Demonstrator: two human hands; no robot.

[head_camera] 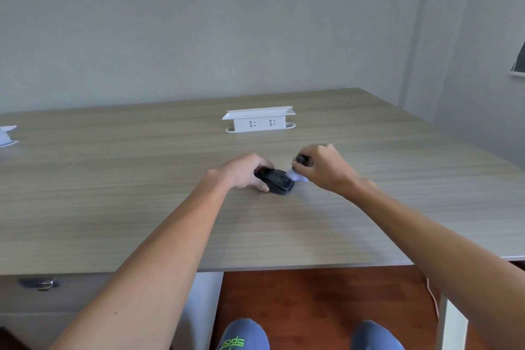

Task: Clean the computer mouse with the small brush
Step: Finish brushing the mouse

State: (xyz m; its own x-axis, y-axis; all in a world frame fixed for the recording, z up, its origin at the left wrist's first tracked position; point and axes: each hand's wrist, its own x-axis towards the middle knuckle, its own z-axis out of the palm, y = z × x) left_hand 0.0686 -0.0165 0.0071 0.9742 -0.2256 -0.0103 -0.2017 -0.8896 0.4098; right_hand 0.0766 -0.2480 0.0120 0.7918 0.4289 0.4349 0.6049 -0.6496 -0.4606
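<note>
A black computer mouse [277, 181] lies on the wooden desk [142, 207] near the middle. My left hand [244, 170] grips the mouse from its left side, thumb and fingers wrapped around the rear. My right hand [322, 169] holds a small brush [301, 166] with a dark handle. Its pale bristles are blurred and touch the mouse's right end. Most of the handle is hidden inside my fist.
A white socket box [259, 121] stands on the desk behind the hands. Another white object [7, 135] sits at the far left edge. A drawer with a lock [39, 283] is under the desk at left. The wall is close behind.
</note>
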